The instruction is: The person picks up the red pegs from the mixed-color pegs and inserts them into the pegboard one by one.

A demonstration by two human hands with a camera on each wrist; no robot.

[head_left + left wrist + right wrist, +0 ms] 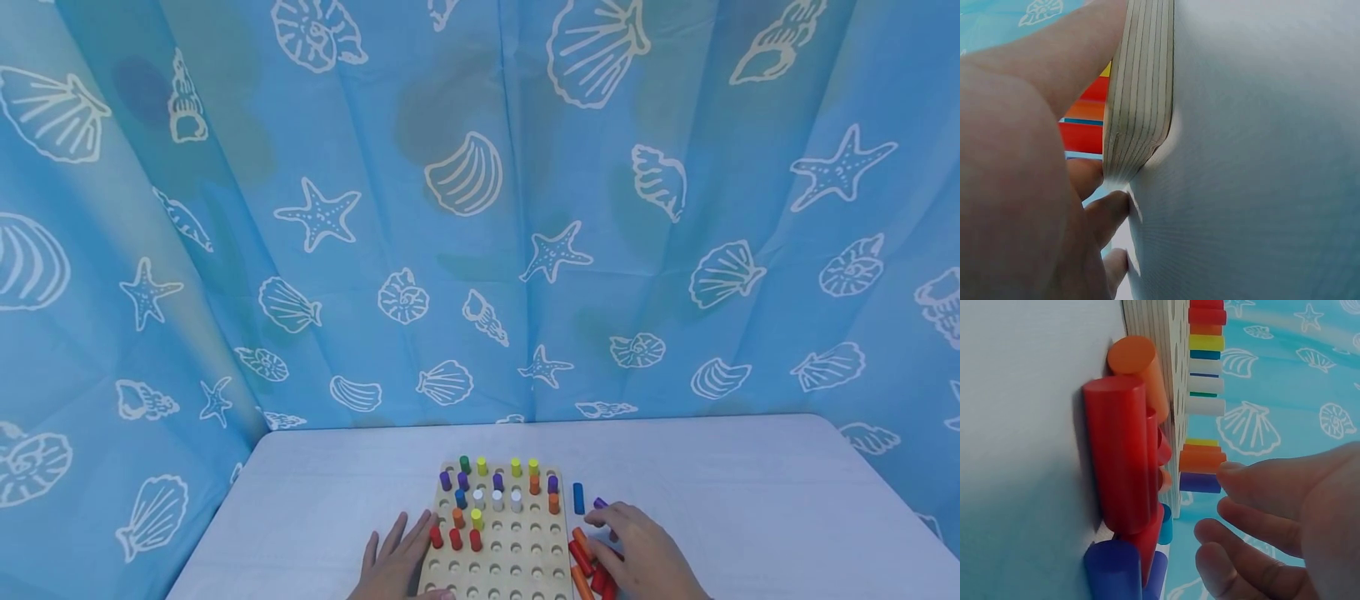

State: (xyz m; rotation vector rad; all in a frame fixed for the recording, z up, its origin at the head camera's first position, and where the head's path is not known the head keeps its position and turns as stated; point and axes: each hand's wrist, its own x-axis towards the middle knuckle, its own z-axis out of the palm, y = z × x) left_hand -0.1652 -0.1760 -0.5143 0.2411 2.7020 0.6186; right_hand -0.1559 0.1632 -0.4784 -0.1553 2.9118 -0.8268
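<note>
A wooden pegboard (527,560) lies on the table, with coloured pegs standing in many of its holes, mostly in the far rows. My left hand (393,560) rests at the board's left side, fingers spread and fingertips near its edge; the left wrist view shows the layered board edge (1141,87) beside the thumb. To the right of the board my right hand (645,552) hovers above loose pegs, fingers loosely bent with nothing between them. In the right wrist view a red peg (1116,456), an orange peg (1134,357) and a blue-purple peg (1113,572) lie below the hand.
A loose blue peg (578,498) lies off the board's right side, with a purple peg (601,503) beside the right hand. The white table (765,500) extends to both sides. Behind it hangs a blue curtain (480,250) with seashell prints.
</note>
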